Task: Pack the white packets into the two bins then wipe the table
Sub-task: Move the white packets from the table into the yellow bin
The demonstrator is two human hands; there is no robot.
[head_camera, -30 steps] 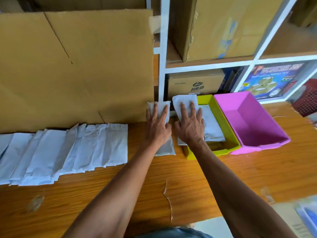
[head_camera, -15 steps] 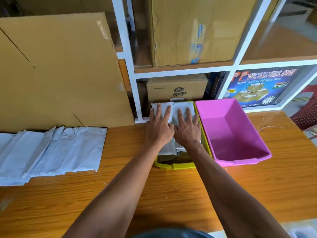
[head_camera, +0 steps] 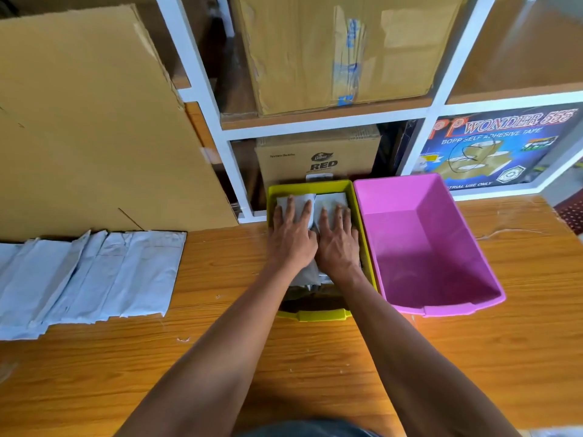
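Pressing flat, the left hand (head_camera: 291,239) and right hand (head_camera: 337,244) lie side by side with straight fingers — an open grip — on crinkled white packets (head_camera: 331,200) inside the rectangular yellow-green plastic bin (head_camera: 310,186). Touching its right wall stands a glossy pink bin (head_camera: 422,247); more overlapping packets (head_camera: 94,275) fan across the wood-grain tabletop (head_camera: 220,326), below a leaning cardboard sheet (head_camera: 94,121).

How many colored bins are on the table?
2. The yellow bin sits in the middle with packets inside; the pink bin stands right beside it, touching, with nothing visible inside.
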